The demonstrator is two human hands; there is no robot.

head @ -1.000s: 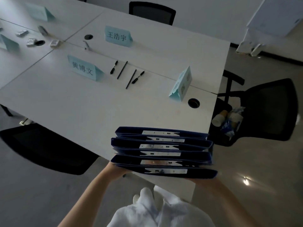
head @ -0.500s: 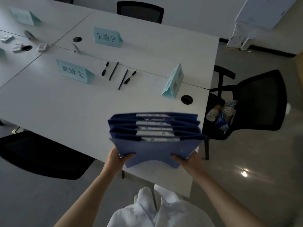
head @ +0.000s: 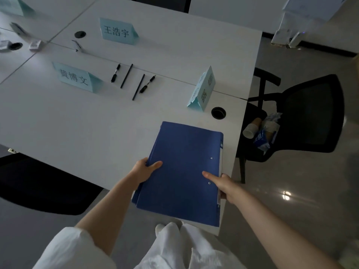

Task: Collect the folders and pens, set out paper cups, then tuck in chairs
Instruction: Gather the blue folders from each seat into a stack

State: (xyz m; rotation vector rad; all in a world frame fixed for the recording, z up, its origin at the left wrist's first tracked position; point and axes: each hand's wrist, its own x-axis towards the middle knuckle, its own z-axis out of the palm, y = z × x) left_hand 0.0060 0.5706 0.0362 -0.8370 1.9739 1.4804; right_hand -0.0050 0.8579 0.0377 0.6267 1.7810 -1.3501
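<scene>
Near table's front right corner: stack of blue plastic folders [head: 184, 171] lying flat, near end overhanging edge of white table [head: 77, 133]. L hand [head: 144, 170] grips stack's left edge, thumb on top cover; R hand [head: 223, 184] grips right edge, thumb on top too. I judge folder-collecting step near done. Next: let go, reach for four black pens [head: 134, 80] mid-table, between teal name cards. Paper cups [head: 260, 129] wait on black mesh chair [head: 310, 117] to right. Chairs not tucked yet.

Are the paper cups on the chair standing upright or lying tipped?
Tipped. The paper cups lie on their sides on the chair seat, one stack's open mouth facing the camera, beside a blue wrapper.
</scene>
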